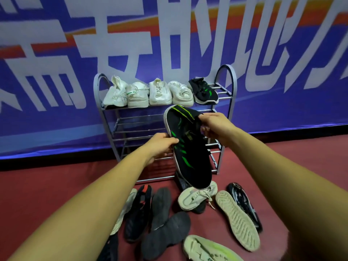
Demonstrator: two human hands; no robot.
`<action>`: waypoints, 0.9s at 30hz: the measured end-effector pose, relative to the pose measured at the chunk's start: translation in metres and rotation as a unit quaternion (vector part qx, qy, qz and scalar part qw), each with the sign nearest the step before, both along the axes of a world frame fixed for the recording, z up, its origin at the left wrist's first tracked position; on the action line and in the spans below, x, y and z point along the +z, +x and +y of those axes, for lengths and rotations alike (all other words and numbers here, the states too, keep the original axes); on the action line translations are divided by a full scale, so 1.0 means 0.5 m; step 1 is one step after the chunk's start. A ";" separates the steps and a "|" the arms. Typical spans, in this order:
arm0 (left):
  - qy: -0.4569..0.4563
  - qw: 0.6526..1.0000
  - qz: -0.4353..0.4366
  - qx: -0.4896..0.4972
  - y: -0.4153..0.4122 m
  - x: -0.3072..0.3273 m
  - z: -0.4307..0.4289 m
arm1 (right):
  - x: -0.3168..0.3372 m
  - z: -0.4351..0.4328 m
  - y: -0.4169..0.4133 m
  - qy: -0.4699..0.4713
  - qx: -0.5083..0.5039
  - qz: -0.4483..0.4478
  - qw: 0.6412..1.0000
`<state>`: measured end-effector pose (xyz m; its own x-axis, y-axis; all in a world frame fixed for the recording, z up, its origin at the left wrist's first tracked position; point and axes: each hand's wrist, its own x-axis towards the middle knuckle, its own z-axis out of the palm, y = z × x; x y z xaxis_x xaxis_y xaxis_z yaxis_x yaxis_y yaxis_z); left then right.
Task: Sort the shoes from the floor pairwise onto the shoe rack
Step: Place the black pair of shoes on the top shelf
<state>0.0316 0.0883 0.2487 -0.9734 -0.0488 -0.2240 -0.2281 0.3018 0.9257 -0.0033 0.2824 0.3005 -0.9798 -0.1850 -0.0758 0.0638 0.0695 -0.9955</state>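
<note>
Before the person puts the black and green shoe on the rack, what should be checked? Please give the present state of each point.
1. The left hand and right hand both grip the black shoe: ok.
2. Its mate lies at the right end of the top shelf: ok.
3. Room beside the mate is wide enough: cannot tell.
4. The shoe rack stands upright: ok.
5. All floor shoes sorted: not ok, many remain.

Arms extended, left hand [162, 146] gripping black shoe [191, 159], right hand [216, 127] too
</note>
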 end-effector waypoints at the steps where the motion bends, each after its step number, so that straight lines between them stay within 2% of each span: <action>1: -0.009 1.000 0.012 0.016 -0.001 0.007 0.003 | 0.000 -0.003 0.002 -0.007 -0.005 -0.002 1.000; 4: 0.002 0.998 0.040 0.044 -0.010 0.029 -0.005 | 0.009 -0.003 0.007 -0.034 0.004 -0.017 0.999; 8: -0.001 0.997 0.057 0.043 -0.009 0.063 -0.014 | 0.020 0.018 -0.013 -0.125 -0.004 -0.071 0.990; 11: 0.024 0.998 0.059 -0.013 0.002 0.074 -0.010 | 0.004 0.016 -0.022 -0.015 -0.001 -0.008 1.000; 16: -0.027 0.996 0.074 -0.030 -0.009 0.051 -0.013 | -0.017 0.017 -0.027 0.037 -0.024 0.019 0.999; 19: -0.061 0.994 0.091 -0.010 -0.024 0.054 -0.013 | -0.011 0.020 -0.042 0.022 -0.057 0.025 0.998; 22: -0.089 0.994 0.063 0.001 -0.025 0.061 -0.026 | 0.004 0.029 -0.056 0.003 -0.103 0.035 0.994; 27: -0.056 0.998 0.000 0.033 -0.026 0.053 -0.063 | 0.009 0.061 -0.086 -0.060 -0.195 0.022 0.979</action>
